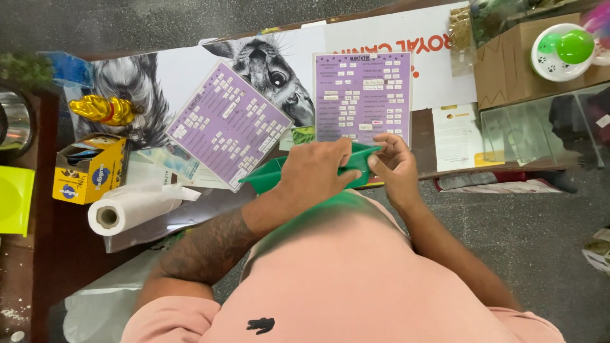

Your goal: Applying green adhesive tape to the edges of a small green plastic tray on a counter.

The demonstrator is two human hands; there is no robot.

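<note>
Green plastic scoop (279, 174), a shallow tray-like piece, sits in both hands just off the near edge of the counter (70, 248), over the person's pink shirt. Fingers of the left hand (314, 171) are curled closed over its top, covering most of the middle; fingers of the right hand (395, 166) pinch its right end, thumb and fingertips closed on the rim. Its long axis runs left to right across the body, its free end poking out to the left of the left hand. Beyond the hands, two purple laminated charts (229, 122) lie on a poster of animals. Toward the counter's left edge lie a roll of paper towel (130, 208), a yellow carton (89, 168) and a gold foil ornament (101, 109).
</note>
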